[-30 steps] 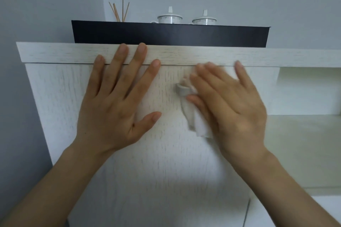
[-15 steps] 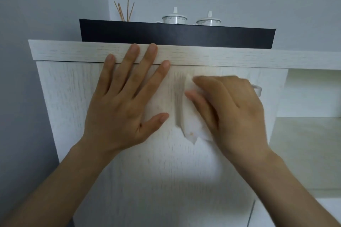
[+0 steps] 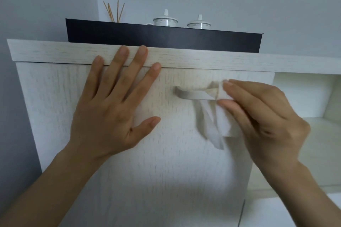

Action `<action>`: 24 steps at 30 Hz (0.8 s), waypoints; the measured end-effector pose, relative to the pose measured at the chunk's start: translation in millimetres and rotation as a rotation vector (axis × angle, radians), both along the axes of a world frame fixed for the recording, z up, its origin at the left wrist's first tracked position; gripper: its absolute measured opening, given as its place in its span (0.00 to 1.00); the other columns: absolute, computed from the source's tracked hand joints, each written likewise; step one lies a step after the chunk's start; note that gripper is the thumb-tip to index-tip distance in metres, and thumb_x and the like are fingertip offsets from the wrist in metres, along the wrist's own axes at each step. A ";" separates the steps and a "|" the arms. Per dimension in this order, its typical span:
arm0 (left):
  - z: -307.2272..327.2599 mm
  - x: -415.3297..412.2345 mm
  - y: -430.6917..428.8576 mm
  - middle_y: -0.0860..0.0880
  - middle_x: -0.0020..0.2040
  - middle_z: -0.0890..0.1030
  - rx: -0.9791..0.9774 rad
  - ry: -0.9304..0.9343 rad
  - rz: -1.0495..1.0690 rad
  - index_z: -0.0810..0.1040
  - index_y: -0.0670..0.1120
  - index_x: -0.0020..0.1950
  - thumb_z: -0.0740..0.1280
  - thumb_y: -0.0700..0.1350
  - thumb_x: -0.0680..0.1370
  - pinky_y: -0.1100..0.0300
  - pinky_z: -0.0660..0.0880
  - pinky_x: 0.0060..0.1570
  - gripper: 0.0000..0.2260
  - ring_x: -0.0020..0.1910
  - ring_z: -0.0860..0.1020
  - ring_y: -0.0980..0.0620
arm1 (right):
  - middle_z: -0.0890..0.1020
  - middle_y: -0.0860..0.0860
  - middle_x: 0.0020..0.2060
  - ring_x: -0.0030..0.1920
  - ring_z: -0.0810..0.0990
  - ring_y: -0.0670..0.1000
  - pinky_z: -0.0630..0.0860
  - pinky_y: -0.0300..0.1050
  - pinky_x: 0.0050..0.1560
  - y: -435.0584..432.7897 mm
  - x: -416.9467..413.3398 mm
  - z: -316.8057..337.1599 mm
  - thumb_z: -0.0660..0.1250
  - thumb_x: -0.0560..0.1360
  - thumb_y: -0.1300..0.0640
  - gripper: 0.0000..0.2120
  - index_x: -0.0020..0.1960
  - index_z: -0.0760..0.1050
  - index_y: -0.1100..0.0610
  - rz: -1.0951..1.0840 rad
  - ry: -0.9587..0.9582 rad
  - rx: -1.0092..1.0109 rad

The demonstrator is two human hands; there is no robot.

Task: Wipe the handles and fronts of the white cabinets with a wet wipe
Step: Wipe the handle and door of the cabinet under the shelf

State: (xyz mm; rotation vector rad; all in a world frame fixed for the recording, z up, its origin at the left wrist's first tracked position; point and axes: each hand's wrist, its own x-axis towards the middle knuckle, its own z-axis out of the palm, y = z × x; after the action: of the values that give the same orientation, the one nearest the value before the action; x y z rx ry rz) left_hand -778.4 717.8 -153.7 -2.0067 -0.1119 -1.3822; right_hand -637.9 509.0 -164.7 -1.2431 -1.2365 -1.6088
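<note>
Two hands on the cabinet front: left hand is flat, fingers spread wide. Right hand pinches the wet wipe against the handle.

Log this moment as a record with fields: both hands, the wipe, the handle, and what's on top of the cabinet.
left hand: flat on the cabinet front, fingers spread, two fingertips over the top edge
right hand: pinches the wet wipe at the right end of the handle
wet wipe: crumpled, tail hanging below the handle
handle: left part bare, right end covered
on top: black box, wooden sticks, lidded cups
</note>
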 end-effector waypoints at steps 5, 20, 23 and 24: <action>-0.2 -0.6 -0.5 0.41 0.75 0.58 0.008 -0.005 -0.011 0.56 0.44 0.77 0.44 0.61 0.81 0.41 0.50 0.72 0.30 0.75 0.55 0.39 | 0.81 0.57 0.53 0.56 0.80 0.53 0.76 0.48 0.59 40.3 -18.6 -0.8 0.69 0.77 0.61 0.09 0.54 0.79 0.65 0.054 -0.086 0.001; -0.2 -0.6 -0.8 0.41 0.75 0.58 0.003 0.005 -0.009 0.57 0.44 0.76 0.43 0.61 0.81 0.42 0.49 0.72 0.30 0.74 0.55 0.39 | 0.85 0.52 0.45 0.48 0.84 0.48 0.79 0.48 0.53 54.8 -23.1 10.6 0.69 0.77 0.55 0.10 0.45 0.84 0.60 0.088 -0.109 0.090; 0.0 0.7 -1.5 0.42 0.75 0.57 0.005 -0.006 -0.001 0.56 0.44 0.77 0.43 0.61 0.81 0.42 0.49 0.72 0.30 0.74 0.56 0.39 | 0.84 0.53 0.46 0.49 0.83 0.48 0.78 0.48 0.55 27.3 -9.4 3.9 0.70 0.77 0.58 0.07 0.46 0.83 0.61 0.038 -0.041 0.129; 0.0 1.0 -1.6 0.43 0.75 0.57 0.001 -0.011 0.000 0.56 0.44 0.77 0.43 0.61 0.81 0.42 0.49 0.73 0.30 0.74 0.56 0.39 | 0.84 0.53 0.47 0.50 0.83 0.48 0.78 0.47 0.56 24.0 -9.1 2.2 0.70 0.77 0.58 0.07 0.47 0.82 0.62 0.027 -0.037 0.143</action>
State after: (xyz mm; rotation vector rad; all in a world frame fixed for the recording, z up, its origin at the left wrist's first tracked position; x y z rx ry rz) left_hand -777.4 716.2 -153.8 -1.9984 -0.1161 -1.3934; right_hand -647.0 532.9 -162.4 -1.1081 -1.1343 -1.6767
